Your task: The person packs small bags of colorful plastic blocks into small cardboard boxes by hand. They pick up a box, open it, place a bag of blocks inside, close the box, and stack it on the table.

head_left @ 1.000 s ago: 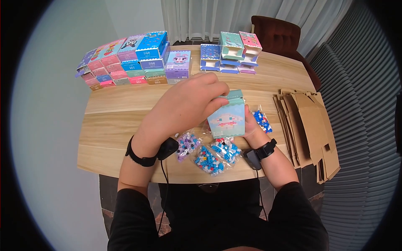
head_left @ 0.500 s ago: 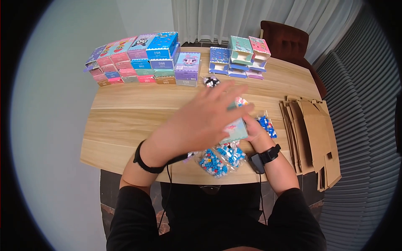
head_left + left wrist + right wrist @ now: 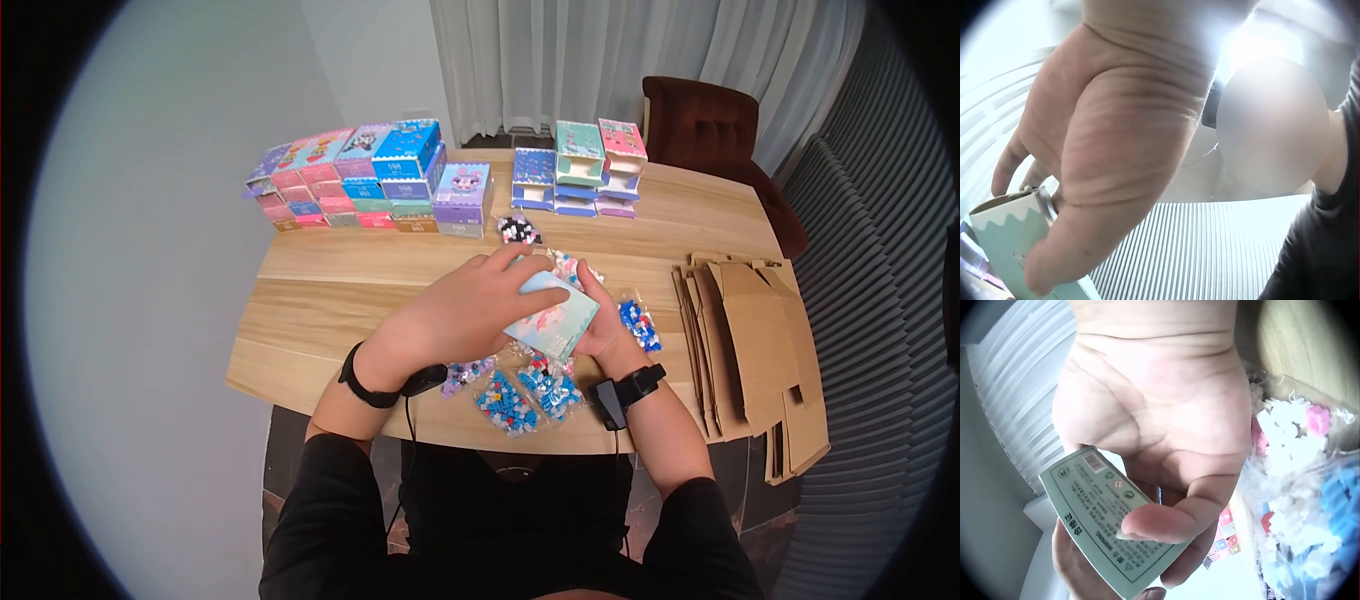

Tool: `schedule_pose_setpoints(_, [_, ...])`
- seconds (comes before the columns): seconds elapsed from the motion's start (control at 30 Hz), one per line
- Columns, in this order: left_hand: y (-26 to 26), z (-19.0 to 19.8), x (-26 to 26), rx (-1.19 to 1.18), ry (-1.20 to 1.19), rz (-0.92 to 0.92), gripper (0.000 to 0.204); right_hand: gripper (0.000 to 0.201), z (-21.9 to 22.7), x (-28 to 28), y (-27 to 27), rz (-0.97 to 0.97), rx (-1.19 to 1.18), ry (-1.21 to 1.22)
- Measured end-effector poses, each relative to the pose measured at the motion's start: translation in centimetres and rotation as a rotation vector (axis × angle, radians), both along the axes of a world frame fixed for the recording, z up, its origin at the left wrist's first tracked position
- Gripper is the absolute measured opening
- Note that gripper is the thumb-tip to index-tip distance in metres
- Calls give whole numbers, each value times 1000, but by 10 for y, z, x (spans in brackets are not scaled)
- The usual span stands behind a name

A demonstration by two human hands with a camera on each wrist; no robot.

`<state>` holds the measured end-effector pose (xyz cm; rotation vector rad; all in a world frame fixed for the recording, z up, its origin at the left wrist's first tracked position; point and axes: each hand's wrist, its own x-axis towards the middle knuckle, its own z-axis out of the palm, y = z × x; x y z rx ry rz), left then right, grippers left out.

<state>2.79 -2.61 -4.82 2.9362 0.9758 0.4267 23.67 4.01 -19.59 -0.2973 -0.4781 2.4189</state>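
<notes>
Both hands hold a small pale green and blue cardboard box [image 3: 552,318], tilted above the table in the head view. My left hand [image 3: 470,312] grips it from the left, fingers spread over its upper side; the left wrist view shows the thumb [image 3: 1054,262] pressed against its scalloped edge. My right hand [image 3: 603,322] holds it from the right, and in the right wrist view its fingers curl onto the printed text panel [image 3: 1104,519]. Below lie clear bags of blue and white bricks [image 3: 507,403] and a bag of purple bricks [image 3: 465,375].
Stacked colourful boxes [image 3: 350,180] stand at the back left, open boxes [image 3: 580,170] at the back right. A bag of black and white bricks [image 3: 518,230] lies farther back, a bag of blue bricks [image 3: 640,325] to the right. Flattened brown cardboard [image 3: 745,345] lies along the right edge.
My left hand has let go of the box's top, passed in front with spread fingers, and now grips its side. The box has gone from upright to tilted. The head view has shifted.
</notes>
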Motion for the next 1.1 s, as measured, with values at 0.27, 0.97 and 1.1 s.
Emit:
schedule_pose_setpoints(0.27, [67,-11,-32,25,-409,330,62,95,-3,4,13,97,164,68])
schedule_pose_setpoints(0.97, [159,-20,-10,189,440,1014,59,76,-1,4,10,82,291,104])
schedule_pose_setpoints(1.1, [157,-24,-16,243,390,886,54,76,-3,4,11,84,288,105])
